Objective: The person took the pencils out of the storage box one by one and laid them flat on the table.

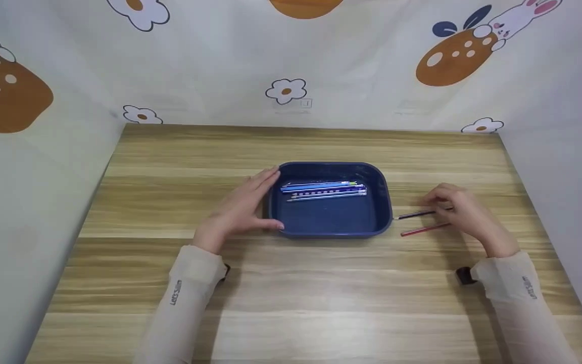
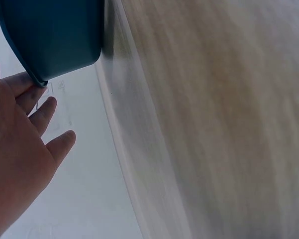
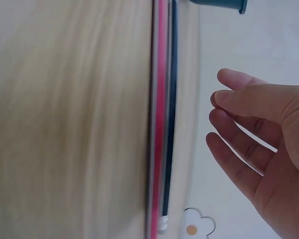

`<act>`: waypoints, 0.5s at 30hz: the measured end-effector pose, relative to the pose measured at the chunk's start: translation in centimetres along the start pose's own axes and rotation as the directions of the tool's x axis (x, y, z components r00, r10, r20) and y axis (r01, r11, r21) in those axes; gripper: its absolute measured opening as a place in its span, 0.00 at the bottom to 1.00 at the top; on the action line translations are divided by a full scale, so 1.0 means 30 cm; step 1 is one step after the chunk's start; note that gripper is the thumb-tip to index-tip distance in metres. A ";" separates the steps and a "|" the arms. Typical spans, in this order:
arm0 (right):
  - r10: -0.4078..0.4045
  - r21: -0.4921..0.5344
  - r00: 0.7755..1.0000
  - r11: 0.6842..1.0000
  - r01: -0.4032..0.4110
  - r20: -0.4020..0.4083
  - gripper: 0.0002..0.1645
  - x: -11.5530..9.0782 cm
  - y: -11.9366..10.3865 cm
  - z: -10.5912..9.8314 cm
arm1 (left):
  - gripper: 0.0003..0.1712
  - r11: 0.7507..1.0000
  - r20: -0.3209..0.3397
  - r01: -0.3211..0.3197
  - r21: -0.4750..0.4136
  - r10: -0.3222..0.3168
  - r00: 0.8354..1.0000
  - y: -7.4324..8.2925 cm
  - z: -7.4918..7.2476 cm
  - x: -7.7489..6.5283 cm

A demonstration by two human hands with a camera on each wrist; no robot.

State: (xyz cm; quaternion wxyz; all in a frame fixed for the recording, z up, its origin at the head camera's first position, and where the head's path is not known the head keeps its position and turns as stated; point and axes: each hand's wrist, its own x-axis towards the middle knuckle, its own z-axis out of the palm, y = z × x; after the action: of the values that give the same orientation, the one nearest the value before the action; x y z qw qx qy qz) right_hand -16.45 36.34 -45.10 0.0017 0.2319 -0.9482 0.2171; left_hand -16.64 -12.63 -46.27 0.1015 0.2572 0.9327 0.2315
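A dark blue rectangular bin stands on the table, and several pencils lie side by side inside it. My left hand rests against the bin's left side, fingers extended at the rim and thumb at the front corner. To the bin's right, a dark pencil and a red pencil lie on the tabletop. Over these two hovers my right hand, its fingers loosely bent. In the right wrist view a gap shows between the fingertips and both pencils, with nothing held.
The wood-grain table is enclosed at the back and sides by pale cloth printed with flowers, rabbits and orange shapes. Black wrist devices sit at the cuffs of both light sleeves.
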 end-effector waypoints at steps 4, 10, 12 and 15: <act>-0.017 0.027 1.000 0.999 0.017 0.006 0.17 0.013 -0.031 -0.010 | 0.69 1.000 -0.010 -0.010 0.006 0.010 1.000 -0.001 0.001 0.000; -0.055 0.040 0.998 0.998 0.055 -0.003 0.16 0.031 -0.079 -0.025 | 0.69 1.000 -0.011 -0.002 -0.003 0.002 1.000 0.000 0.002 0.000; -0.068 0.037 0.998 0.997 0.069 -0.008 0.16 0.037 -0.095 -0.030 | 0.69 1.000 -0.011 -0.003 -0.004 0.003 1.000 0.000 0.003 0.000; -0.090 0.039 0.996 0.995 0.091 -0.018 0.17 0.048 -0.119 -0.036 | 0.69 1.000 -0.007 0.001 -0.002 -0.001 1.000 -0.001 0.004 0.001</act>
State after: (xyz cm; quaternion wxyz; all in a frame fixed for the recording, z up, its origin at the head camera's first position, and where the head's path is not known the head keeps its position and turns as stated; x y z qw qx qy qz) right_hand -16.28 33.29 -42.52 0.0145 0.2728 -0.9322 0.2373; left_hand -16.62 -12.59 -46.39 0.0985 0.2560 0.9329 0.2332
